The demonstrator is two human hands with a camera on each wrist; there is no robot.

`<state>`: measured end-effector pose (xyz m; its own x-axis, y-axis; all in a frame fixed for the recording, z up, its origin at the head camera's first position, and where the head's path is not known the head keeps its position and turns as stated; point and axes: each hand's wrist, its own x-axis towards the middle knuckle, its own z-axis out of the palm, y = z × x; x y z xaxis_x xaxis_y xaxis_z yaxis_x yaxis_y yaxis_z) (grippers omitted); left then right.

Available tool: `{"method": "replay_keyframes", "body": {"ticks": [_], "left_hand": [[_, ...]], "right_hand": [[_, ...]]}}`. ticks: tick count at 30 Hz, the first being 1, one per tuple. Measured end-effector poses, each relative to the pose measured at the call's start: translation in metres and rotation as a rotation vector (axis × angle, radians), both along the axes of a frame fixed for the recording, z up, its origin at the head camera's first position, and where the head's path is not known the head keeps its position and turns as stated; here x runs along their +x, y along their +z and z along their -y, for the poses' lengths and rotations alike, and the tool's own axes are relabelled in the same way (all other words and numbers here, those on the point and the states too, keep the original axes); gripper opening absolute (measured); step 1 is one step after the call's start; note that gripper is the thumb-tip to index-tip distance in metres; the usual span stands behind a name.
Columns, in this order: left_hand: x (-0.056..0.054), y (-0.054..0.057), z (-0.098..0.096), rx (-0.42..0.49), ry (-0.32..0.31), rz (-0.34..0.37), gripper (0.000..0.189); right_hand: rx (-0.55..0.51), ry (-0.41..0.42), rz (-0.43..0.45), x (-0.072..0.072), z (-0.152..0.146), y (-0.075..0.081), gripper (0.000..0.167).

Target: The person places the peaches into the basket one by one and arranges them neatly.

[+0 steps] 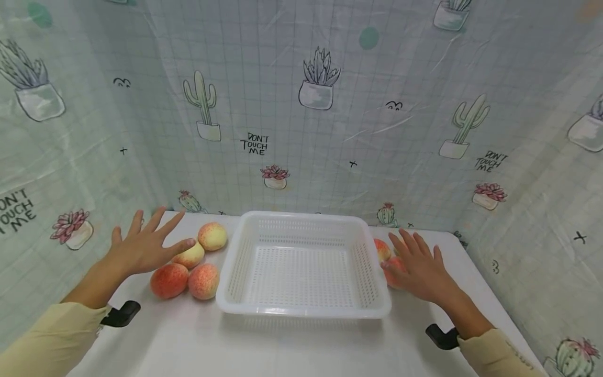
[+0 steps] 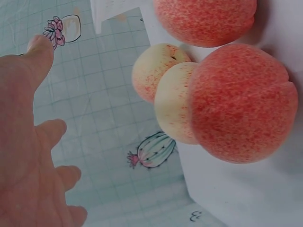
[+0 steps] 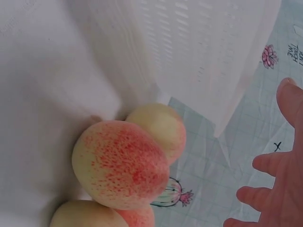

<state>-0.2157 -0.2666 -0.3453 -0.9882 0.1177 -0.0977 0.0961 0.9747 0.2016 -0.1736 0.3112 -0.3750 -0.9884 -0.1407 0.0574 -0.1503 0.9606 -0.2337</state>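
Observation:
My left hand (image 1: 143,246) is raised over the left side of the table, fingers spread, holding nothing. Beneath and beside it lie several peaches, among them a deep red peach (image 1: 168,280), a speckled peach (image 1: 204,281) and a pale yellow peach (image 1: 212,236). In the left wrist view the red peach (image 2: 244,104) stands apart from the fingers. My right hand (image 1: 419,267) hovers on the right with its fingers extended, also holding nothing. It partly hides the peaches there; the right wrist view has a blushed peach (image 3: 120,164) in front of a yellowish one (image 3: 158,130).
Between the two groups of peaches sits a white perforated plastic basket (image 1: 303,312), with nothing inside. It rests on a white table (image 1: 301,348). A cactus-printed curtain (image 1: 282,115) hangs behind the table and along both sides.

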Motion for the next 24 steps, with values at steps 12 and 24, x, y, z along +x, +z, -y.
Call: {"method": "replay_keyframes", "body": {"ticks": [12, 24], "left_hand": [[0.003, -0.022, 0.004, 0.020, -0.002, 0.014, 0.101], [0.015, -0.049, 0.016, 0.018, 0.012, 0.010, 0.097]], "right_hand": [[-0.058, 0.016, 0.015, 0.004, 0.003, -0.006, 0.085], [-0.284, 0.005, 0.105, 0.001, 0.011, -0.004, 0.085]]}}
